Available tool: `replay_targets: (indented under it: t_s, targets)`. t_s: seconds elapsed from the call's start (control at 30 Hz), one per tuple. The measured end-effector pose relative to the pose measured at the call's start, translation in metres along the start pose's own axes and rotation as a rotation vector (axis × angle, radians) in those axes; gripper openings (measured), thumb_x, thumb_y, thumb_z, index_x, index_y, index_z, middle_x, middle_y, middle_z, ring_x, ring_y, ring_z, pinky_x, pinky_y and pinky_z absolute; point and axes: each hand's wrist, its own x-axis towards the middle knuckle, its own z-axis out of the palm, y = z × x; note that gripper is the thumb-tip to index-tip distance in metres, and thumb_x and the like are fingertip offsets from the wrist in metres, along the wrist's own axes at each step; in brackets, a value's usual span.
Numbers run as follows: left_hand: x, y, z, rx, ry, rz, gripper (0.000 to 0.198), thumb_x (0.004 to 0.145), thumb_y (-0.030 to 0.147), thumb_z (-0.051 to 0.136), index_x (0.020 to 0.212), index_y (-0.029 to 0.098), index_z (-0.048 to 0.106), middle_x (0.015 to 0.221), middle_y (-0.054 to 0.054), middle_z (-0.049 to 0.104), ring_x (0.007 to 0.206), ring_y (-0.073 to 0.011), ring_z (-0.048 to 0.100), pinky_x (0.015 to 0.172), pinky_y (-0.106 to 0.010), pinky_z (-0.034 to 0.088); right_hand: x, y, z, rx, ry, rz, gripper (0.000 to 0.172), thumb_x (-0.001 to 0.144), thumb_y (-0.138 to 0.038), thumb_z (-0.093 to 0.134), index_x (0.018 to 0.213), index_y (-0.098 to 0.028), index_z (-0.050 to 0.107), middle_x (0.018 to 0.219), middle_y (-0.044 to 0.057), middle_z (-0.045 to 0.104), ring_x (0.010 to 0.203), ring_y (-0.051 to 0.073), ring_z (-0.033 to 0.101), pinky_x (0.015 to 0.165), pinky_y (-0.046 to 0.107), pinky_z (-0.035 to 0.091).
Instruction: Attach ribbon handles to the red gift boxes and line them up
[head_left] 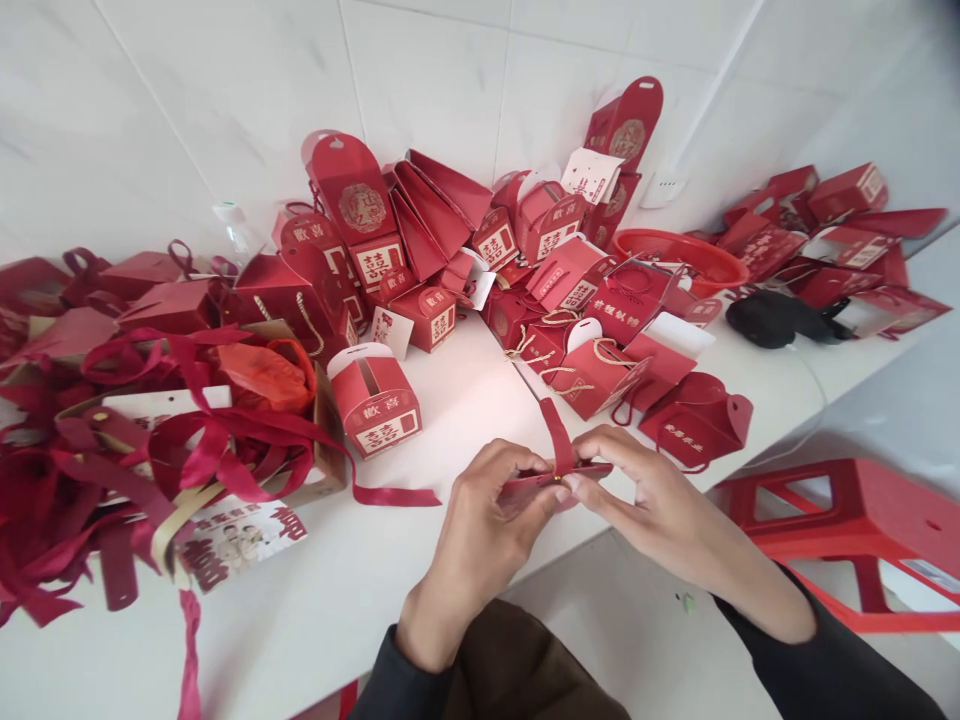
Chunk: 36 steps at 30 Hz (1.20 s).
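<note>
Over the table's front edge, my left hand (495, 515) and my right hand (637, 490) pinch a flat red card piece (525, 482) between thumbs and fingers, one at each side. A red strap (556, 435) stands up from its middle, with a small gold rivet where the two meet. Most of the piece is hidden by my fingers. Left of my hands, a small red gift box (376, 405) with a folded handle top sits on the table. A red ribbon (397, 496) trails across the tabletop toward my left hand.
A carton heaped with red ribbons (247, 440) stands at the left. Several red gift boxes (360, 210) pile along the tiled wall. A red basin (690, 255), a black object (761, 318) and more boxes lie right. Below the table's right side is a red plastic stool (877, 490).
</note>
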Motion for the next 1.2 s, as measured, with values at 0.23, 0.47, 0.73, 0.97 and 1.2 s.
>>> replay_targets:
  t_s: [0.23,0.47,0.73,0.97,1.2]
  targets:
    - [0.001,-0.001,-0.001,0.060,0.021,0.009,0.005,0.093,0.030,0.068,0.091,0.026,0.070,0.089,-0.002,0.069,0.083,-0.0189,0.067,0.073,-0.028,0.059,0.005,-0.014,-0.006,0.088,0.002,-0.061,0.006,0.101,-0.026,0.064,0.099,-0.022,0.068,0.100,0.003,0.064,0.097,0.022,0.062,0.087,0.034,0.048]
    - [0.002,-0.015,-0.002,0.097,0.012,0.028,0.004,0.090,0.038,0.068,0.093,0.035,0.069,0.092,-0.002,0.072,0.082,-0.0232,0.070,0.059,-0.032,0.057,0.005,-0.012,-0.007,0.052,0.046,-0.069,0.007,0.098,-0.018,0.072,0.095,-0.020,0.066,0.096,0.003,0.065,0.094,0.022,0.060,0.082,0.032,0.049]
    - [0.004,-0.028,-0.008,0.100,-0.056,0.049,0.005,0.091,0.039,0.066,0.094,0.036,0.068,0.091,-0.002,0.073,0.080,-0.0236,0.072,0.056,-0.031,0.057,0.009,-0.020,-0.003,0.213,0.042,-0.087,0.005,0.097,-0.018,0.071,0.097,-0.021,0.069,0.096,0.000,0.063,0.090,0.019,0.059,0.084,0.029,0.046]
    - [-0.007,-0.011,-0.004,0.089,-0.010,0.131,0.004,0.093,0.025,0.068,0.093,0.028,0.071,0.093,0.000,0.073,0.084,-0.0170,0.073,0.075,-0.024,0.060,-0.004,-0.006,-0.010,0.325,-0.035,-0.073,0.020,0.109,-0.032,0.057,0.129,-0.029,0.059,0.112,0.001,0.063,0.104,0.020,0.062,0.095,0.033,0.049]
    - [-0.019,-0.002,-0.002,0.068,-0.031,0.222,0.007,0.094,0.013,0.068,0.097,0.020,0.069,0.095,-0.004,0.073,0.087,-0.0125,0.070,0.077,-0.019,0.057,0.022,0.009,-0.025,-0.066,0.073,-0.267,0.044,0.106,-0.028,0.059,0.148,-0.037,0.050,0.122,0.003,0.056,0.111,0.022,0.058,0.106,0.040,0.044]
